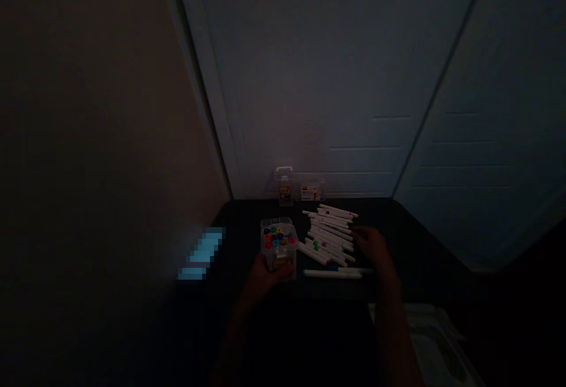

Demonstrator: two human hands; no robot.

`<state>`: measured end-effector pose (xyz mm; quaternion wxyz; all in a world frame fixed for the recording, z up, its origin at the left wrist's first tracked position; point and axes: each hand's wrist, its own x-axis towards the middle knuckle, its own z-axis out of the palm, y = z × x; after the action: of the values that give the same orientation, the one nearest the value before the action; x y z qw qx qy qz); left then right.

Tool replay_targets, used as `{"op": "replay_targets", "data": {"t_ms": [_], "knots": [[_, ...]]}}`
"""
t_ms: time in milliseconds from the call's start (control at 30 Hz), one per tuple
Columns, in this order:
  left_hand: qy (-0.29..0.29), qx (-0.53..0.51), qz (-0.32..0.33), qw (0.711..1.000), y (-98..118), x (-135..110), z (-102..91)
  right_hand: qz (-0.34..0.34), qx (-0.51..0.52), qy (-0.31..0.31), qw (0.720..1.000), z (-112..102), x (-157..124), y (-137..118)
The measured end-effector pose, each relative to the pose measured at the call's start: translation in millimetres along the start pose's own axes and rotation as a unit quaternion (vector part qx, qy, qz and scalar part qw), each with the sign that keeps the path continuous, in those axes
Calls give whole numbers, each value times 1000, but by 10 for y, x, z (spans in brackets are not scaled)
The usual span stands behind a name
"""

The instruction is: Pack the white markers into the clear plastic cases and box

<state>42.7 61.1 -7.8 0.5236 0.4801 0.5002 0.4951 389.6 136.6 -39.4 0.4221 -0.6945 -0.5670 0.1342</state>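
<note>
In the dim light my left hand [265,275] is wrapped round the front of a clear plastic box [280,254] with its lid swung back. Several markers [278,238] stand upright in it, their coloured ends facing up. To the right lies a loose pile of white markers [329,230], some with green, purple or red parts. My right hand [370,244] is at the right ends of this pile, its fingers closed on the end of a marker [342,229]; the dark hides the exact grip. Two more markers [332,274] lie side by side along the front of the pile.
At the back of the black table [415,245], against the pale wall panel, stand another clear box [285,189] with a handle and a small white-labelled box [311,191]. A pixelated bright patch [203,254] is at the left. A pale plastic object [431,334] sits below the table's right front.
</note>
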Motion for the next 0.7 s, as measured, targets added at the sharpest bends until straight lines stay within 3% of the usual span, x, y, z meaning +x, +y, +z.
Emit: {"op": "replay_targets", "data": {"t_ms": [367,700], "knots": [[26,-4,-16,1000,-21,9,-6,13,21,10,1000,26,-9,-68],[2,-21,-6,1000,-32,26,-11,13,150,51,987,-83,-4,-130]]}}
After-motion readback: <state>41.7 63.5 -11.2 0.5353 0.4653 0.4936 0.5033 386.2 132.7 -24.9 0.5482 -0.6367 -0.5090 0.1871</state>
